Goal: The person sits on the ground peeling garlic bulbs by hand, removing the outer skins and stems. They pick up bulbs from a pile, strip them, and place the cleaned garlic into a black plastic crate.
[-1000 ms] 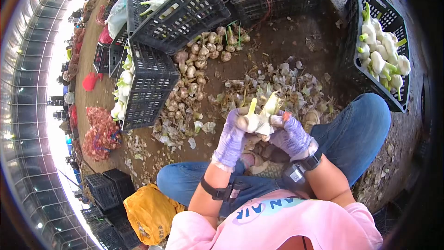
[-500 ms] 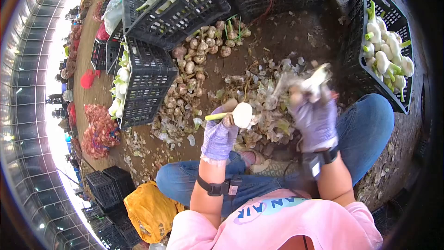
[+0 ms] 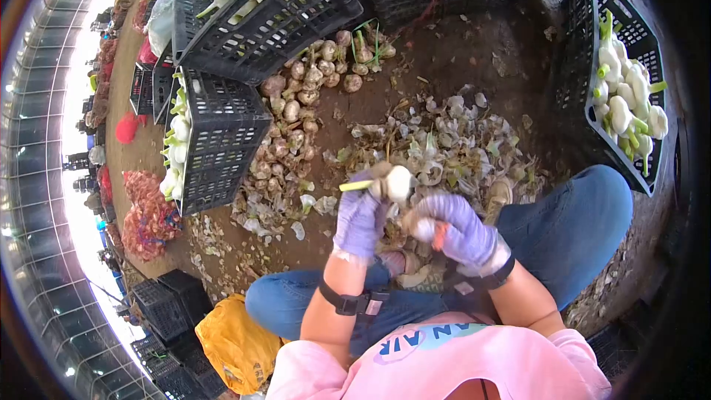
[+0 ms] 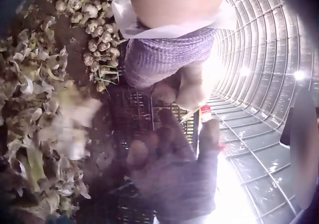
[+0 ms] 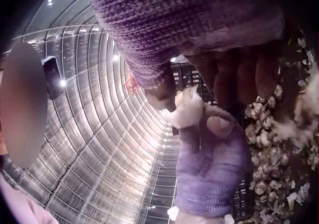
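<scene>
My left hand [image 3: 359, 215], in a purple knit glove with bare fingertips, grips a peeled white garlic bulb [image 3: 399, 184]. The bulb's cut green stem [image 3: 355, 186] points left out of the grip. In the right wrist view, pale shreds stand at the top of the garlic bulb [image 5: 187, 110]. My right hand [image 3: 463, 233], gloved alike, is close beside it, with its thumb near the bulb. Its fingers [image 5: 241, 77] hang loosely bent in the right wrist view. An orange band shows on one finger.
Garlic skins [image 3: 444, 144] litter the ground ahead, beside a heap of unpeeled garlic [image 3: 292, 111]. Black crates of peeled garlic stand at the left [image 3: 226, 155], upper left [image 3: 274, 26] and right [image 3: 585, 67]. A yellow sack [image 3: 237, 344] lies beside the left knee.
The right hand parted from the left, swung out to the right with a pale, stalk-like piece of skin, and came back without it. The left hand kept its garlic bulb.
</scene>
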{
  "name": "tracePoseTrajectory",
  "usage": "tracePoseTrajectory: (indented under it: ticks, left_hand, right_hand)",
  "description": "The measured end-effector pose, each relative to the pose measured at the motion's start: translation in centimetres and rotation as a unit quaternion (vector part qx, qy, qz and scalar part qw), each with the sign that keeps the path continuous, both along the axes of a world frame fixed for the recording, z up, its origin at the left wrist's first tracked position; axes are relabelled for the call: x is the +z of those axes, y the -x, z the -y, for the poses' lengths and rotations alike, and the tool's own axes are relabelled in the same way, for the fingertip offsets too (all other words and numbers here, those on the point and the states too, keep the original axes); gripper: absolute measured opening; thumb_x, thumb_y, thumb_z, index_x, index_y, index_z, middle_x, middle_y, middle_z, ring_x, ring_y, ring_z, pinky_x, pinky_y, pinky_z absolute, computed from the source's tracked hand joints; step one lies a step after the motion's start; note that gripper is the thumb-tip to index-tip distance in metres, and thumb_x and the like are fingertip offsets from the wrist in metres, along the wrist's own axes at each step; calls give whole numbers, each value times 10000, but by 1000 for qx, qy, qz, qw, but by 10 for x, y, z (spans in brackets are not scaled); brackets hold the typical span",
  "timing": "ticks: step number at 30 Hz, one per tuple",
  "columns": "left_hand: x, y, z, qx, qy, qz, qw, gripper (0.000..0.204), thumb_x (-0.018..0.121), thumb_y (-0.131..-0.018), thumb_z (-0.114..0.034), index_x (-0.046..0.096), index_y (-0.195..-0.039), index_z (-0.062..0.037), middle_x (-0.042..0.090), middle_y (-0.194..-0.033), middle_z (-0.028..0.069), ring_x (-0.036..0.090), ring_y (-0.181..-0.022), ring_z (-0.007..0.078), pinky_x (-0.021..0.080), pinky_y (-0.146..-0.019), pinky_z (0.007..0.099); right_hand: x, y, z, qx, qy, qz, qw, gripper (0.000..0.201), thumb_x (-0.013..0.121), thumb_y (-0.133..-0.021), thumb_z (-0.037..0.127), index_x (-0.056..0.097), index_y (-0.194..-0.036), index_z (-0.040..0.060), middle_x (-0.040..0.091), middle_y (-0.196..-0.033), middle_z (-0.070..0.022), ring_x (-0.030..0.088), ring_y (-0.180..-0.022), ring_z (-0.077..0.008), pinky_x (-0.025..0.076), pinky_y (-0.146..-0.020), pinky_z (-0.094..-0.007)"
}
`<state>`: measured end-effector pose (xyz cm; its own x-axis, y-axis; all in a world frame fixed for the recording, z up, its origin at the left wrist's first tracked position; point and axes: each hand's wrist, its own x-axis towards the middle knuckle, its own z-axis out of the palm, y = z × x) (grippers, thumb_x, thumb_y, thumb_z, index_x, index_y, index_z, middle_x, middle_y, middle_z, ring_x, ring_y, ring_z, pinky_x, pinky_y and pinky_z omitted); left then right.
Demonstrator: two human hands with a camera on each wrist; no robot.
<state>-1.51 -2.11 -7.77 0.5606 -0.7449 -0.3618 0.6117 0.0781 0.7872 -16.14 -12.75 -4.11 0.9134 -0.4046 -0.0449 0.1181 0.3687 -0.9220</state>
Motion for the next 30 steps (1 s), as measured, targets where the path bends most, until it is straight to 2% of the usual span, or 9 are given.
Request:
tracePoseTrajectory:
  ticks: [4,6,12,15,18,20,22,23,30]
  left_hand:
    - [-32,-62,35,75,-99,5,992,394,631,-828,-322,523,-1010,11,592,-969,130,612,-895,230,573,-742,349]
    - [-57,-98,61,88,-251,151,952,299,660,-825,-302,546,-920,-42,576,-823,62,542,-660,136,478,-613,261]
    - [-160,-182,133,61,-351,244,902,353,655,-805,-183,555,-1124,-69,554,-785,36,518,-671,97,429,-558,265]
    - [-217,-216,148,9,-421,328,845,341,653,-801,-170,577,-1122,-84,602,-853,59,548,-715,116,450,-608,289]
    - [-230,-216,147,13,-488,392,780,263,638,-816,-164,616,-1070,-100,638,-992,76,596,-818,161,460,-686,334]
    - [-213,-200,137,50,-340,255,904,241,607,-835,-85,576,-1074,-87,604,-833,40,562,-676,119,425,-534,244]
    - [-139,-157,134,-4,-287,112,951,223,621,-844,-136,572,-1060,-106,618,-1001,58,601,-794,129,489,-581,228]
    - [-133,-149,121,-56,-219,67,972,265,645,-827,-149,563,-1073,-96,610,-1024,64,607,-829,154,529,-603,257]
    - [8,-33,62,-283,-146,43,947,424,673,-809,-173,507,-1185,-67,593,-1055,42,572,-948,140,471,-815,259]
  right_hand:
    - [1,-5,5,-4,-100,-88,991,222,627,-826,201,626,-907,-5,606,-728,-75,565,-701,-120,458,-627,-275]
    - [-22,-9,4,-19,-128,-136,982,232,643,-814,205,624,-904,-8,603,-727,-78,560,-697,-117,456,-620,-276]
    - [-57,-23,6,-98,-148,-296,939,280,702,-753,194,601,-906,-18,589,-768,-135,571,-684,-194,458,-634,-313]
    - [-77,-25,3,-159,-33,-256,953,337,669,-774,188,570,-1003,-39,565,-905,-199,567,-805,-341,461,-707,-364]
    - [-70,-29,21,-181,142,-236,944,348,661,-778,186,568,-1014,-52,552,-909,-195,566,-844,-325,453,-761,-359]
    - [-68,-31,22,-196,63,-236,950,357,639,-797,198,556,-1051,-39,545,-954,-158,550,-892,-282,432,-797,-341]
    - [-64,-32,22,-225,-89,-226,944,380,596,-836,222,532,-1126,-14,531,-1043,-84,518,-986,-197,390,-870,-303]
    - [-74,-25,20,-226,4,-226,948,390,577,-840,196,512,-1158,-20,529,-1054,-85,506,-1031,-205,387,-897,-317]
    - [-56,-16,12,-286,96,-124,945,378,572,-864,139,489,-1212,18,502,-1181,-105,505,-1071,-172,449,-843,-262]
